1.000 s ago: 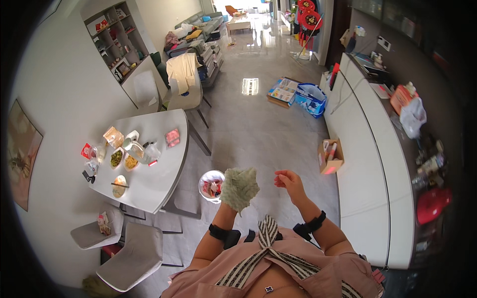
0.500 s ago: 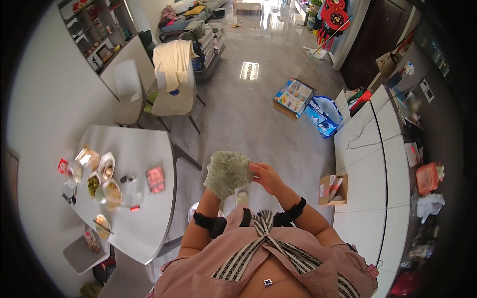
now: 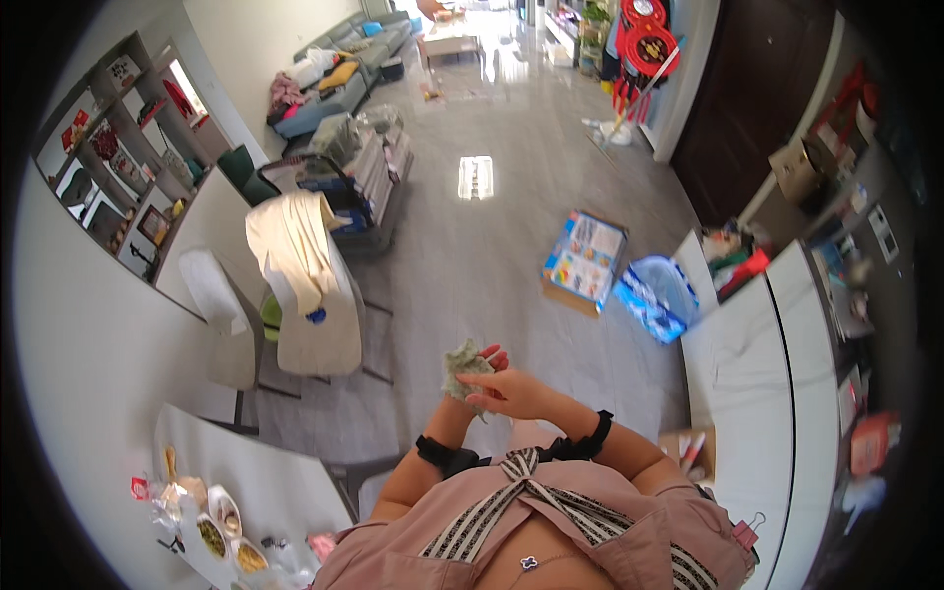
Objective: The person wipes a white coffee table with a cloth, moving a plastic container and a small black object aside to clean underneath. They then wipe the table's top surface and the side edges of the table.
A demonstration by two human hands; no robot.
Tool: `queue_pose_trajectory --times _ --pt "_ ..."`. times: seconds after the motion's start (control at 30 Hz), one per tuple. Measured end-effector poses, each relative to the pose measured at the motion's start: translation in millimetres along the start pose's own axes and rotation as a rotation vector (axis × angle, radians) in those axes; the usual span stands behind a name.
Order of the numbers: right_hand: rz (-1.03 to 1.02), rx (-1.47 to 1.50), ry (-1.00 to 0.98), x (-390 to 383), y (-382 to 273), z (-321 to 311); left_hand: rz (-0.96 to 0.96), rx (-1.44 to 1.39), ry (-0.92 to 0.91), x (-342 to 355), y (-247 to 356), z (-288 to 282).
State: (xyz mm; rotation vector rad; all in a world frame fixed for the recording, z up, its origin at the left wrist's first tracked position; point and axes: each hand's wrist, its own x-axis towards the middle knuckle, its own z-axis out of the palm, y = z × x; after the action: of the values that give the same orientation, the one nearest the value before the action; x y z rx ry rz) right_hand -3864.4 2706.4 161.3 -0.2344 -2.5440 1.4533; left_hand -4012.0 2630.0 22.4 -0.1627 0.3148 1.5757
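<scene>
A crumpled grey-green cloth is bunched up between my two hands in front of my body. My left hand lies mostly behind and under the cloth; only some fingers show past its far right side, curled around it. From the right, my right hand reaches across and grips the cloth, fingers laid over its front. The cloth hides much of the left palm.
To the left stands a white table with bowls of food. Beyond it are chairs, one draped with a cream garment. A cardboard box and blue plastic bag sit on the floor ahead, near a white cabinet.
The cloth, spread wide before, is now gathered smaller. My right hand has moved left over it. The view has tilted up, showing more of the room ahead and less of the table.
</scene>
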Motion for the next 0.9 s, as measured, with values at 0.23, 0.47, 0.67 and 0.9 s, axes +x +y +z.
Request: queue_pose_trajectory --times 0.23,0.47,0.67,0.9 --pt "-0.037 0.374 0.207 193.3 88.3 -140.4 0.522 1.160 -0.221 172.2 135.4 73.9" --pt "-0.060 0.296 0.262 379.0 199.1 -173.0 0.487 0.963 0.327 348.5 269.5 76.6" --pt "0.244 0.866 0.167 524.6 320.8 -250.2 0.616 1.370 0.748 507.8 407.7 63.1" --pt "0.525 0.970 0.394 661.6 386.6 -446.2 0.549 1.782 0.626 699.0 516.0 187.5"
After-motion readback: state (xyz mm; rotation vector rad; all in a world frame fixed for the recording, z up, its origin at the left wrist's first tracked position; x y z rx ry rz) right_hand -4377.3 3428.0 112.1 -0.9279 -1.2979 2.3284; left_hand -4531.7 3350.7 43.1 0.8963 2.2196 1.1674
